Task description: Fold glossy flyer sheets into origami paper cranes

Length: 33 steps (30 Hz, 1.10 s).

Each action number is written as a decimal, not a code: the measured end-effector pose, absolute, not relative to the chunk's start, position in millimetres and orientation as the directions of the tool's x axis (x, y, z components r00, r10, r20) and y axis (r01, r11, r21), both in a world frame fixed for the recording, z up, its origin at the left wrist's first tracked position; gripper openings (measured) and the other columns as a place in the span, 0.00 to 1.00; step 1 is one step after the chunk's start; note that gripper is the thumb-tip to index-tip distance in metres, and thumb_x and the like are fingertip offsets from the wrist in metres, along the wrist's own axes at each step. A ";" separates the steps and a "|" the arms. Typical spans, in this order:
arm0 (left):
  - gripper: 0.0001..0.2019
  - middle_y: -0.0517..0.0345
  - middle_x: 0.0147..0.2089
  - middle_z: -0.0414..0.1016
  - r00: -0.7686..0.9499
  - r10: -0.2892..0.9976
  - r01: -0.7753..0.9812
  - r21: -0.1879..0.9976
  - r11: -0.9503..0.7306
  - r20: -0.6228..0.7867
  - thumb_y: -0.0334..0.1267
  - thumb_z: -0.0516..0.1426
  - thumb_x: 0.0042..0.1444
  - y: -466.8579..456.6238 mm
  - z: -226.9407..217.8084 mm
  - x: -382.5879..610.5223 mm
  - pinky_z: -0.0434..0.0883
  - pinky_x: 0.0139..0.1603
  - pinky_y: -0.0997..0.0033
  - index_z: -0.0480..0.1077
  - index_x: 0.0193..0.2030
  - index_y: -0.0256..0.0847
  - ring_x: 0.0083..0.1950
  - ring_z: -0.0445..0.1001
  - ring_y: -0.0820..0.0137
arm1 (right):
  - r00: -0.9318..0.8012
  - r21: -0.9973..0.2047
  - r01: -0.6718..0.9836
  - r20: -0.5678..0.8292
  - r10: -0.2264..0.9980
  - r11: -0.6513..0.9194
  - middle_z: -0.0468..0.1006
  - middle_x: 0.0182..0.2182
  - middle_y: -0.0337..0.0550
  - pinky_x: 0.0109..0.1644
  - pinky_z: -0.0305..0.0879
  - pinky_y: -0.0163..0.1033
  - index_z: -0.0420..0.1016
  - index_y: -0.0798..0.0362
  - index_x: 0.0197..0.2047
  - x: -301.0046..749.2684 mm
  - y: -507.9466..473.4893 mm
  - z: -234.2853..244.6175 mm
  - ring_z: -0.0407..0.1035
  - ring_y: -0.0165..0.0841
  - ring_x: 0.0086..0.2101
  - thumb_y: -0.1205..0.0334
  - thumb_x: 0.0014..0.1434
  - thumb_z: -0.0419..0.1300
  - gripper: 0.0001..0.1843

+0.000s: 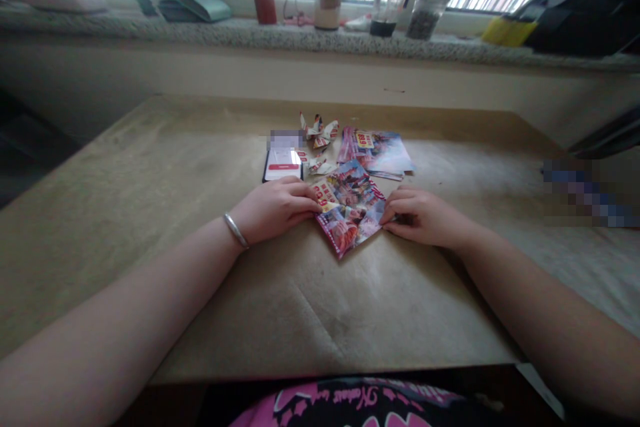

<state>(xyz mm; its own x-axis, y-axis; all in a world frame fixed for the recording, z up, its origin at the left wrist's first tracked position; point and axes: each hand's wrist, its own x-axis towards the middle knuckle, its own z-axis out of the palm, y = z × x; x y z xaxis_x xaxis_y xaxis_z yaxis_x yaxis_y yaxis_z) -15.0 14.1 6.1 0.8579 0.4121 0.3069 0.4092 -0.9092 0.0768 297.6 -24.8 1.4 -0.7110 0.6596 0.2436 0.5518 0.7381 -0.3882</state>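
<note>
Left hand (275, 208) and right hand (423, 217) seemingly pinch opposite corners of 1 folded flyer (350, 213) on the surface (150, 200); keeping edges aligned should sharpen the crease.

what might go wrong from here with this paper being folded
1. The left hand and right hand hold the printed sheet only at its side corners, so it may slip and crease crooked.
2. The sheet could tear at a pinched corner.
3. The phone and small folded pieces lie just behind it; a forward push might knock them.
</note>
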 end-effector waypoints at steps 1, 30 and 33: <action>0.13 0.54 0.45 0.78 0.853 0.421 0.426 0.055 -0.903 0.309 0.38 0.50 0.65 14.3 5.6 -14.8 0.71 0.47 0.68 0.77 0.45 0.45 0.45 0.74 0.70 | -0.701 -0.372 0.567 0.250 0.667 0.735 0.77 0.32 0.44 0.41 0.65 0.38 0.76 0.52 0.33 297.2 -24.9 0.9 0.70 0.33 0.36 0.65 0.57 0.58 0.05; 0.16 0.52 0.56 0.75 0.919 0.336 0.353 -0.051 -0.934 0.205 0.35 0.48 0.65 1.2 8.6 -6.9 0.71 0.60 0.64 0.73 0.52 0.38 0.57 0.73 0.65 | -0.680 -0.205 0.618 0.344 0.647 0.759 0.81 0.40 0.43 0.44 0.69 0.39 0.80 0.49 0.37 272.4 -31.1 -5.3 0.73 0.33 0.39 0.63 0.62 0.56 0.09; 0.14 0.50 0.51 0.76 0.881 0.437 0.443 0.009 -0.896 0.183 0.38 0.51 0.63 -1.7 14.1 -8.3 0.74 0.54 0.64 0.75 0.49 0.39 0.50 0.75 0.65 | -0.651 -0.272 0.620 0.347 0.676 0.736 0.81 0.39 0.44 0.44 0.70 0.39 0.80 0.50 0.36 271.0 -30.6 -5.1 0.73 0.34 0.39 0.64 0.60 0.57 0.08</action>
